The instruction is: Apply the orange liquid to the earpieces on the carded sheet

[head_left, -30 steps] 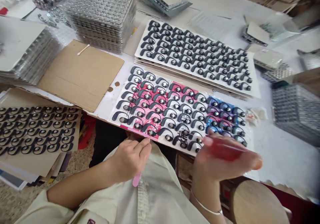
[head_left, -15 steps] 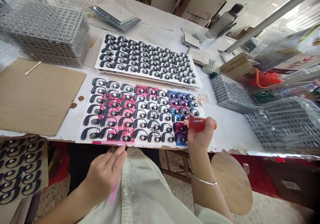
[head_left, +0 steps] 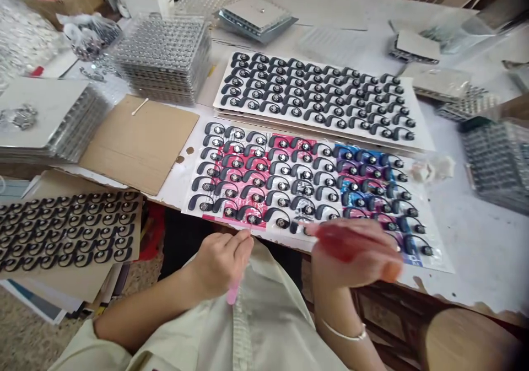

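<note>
My right hand point(head_left: 355, 255) grips a red, translucent handled tool point(head_left: 343, 242) over the near edge of a colourful sheet point(head_left: 430, 261) covered with rows of black ear-hook parts point(head_left: 285, 181); the hand is blurred. By the table's front edge, near my chest, my left hand point(head_left: 219, 263) is closed around a thin pink stick point(head_left: 233, 292). A second white sheet of the same black ear-hook parts point(head_left: 318, 95) lies just behind the first.
A brown cardboard sheet point(head_left: 140, 139) with a cotton swab point(head_left: 139, 106) lies left. Stacks of clear blister trays point(head_left: 163, 57) stand at back left, more trays point(head_left: 491, 161) at right. A board of ear hooks point(head_left: 61, 227) sits low on the left. A round wooden stool point(head_left: 463, 340) is bottom right.
The view has swung back to the left. My right hand with the red tool has come nearer the sheet's front edge. The left hand stays at my chest with the pink stick.
</note>
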{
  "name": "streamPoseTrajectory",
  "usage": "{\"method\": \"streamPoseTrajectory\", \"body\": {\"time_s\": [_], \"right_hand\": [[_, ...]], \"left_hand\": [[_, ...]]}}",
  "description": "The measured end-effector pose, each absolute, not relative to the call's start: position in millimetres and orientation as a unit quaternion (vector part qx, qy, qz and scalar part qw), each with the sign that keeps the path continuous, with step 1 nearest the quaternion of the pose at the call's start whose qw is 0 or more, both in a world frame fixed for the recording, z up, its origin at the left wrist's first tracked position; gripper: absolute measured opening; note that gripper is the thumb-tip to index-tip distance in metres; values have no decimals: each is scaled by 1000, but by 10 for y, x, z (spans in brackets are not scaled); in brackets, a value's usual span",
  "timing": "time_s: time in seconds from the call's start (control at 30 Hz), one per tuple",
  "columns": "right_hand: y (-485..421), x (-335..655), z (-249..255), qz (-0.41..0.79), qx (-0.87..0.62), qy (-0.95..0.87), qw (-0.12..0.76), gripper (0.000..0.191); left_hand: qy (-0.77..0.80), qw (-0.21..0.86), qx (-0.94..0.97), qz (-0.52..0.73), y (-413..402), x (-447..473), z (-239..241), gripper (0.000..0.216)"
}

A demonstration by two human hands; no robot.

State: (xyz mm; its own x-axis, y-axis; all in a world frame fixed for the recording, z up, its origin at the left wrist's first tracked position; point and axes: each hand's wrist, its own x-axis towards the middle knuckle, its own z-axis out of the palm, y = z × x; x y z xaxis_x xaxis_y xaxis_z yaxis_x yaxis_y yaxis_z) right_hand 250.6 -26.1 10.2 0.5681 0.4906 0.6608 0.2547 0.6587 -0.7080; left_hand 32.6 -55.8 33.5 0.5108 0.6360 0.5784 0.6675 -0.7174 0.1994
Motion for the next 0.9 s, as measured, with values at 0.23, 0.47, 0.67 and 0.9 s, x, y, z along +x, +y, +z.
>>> {"method": "streamPoseTrajectory", "body": {"time_s": [0.23, 0.47, 0.67, 0.9], "right_hand": [[-371, 2140, -34, 48, -397, -614, 681, 29], [-376, 2184, -14, 37, -401, -659, 635, 27], [-354, 2156, 10, 25, -399, -675, 620, 29], [-340, 2153, 31, 15, -387, -690, 611, 32]], "left_hand": [[-372, 11, -874, -313, -542, 320, 351, 18], [-374, 10, -874, -309, -543, 322, 372, 20], [-370, 8, -873, -317, -546, 309, 337, 19], [-373, 4, -871, -320, -542, 313, 341, 18]]}}
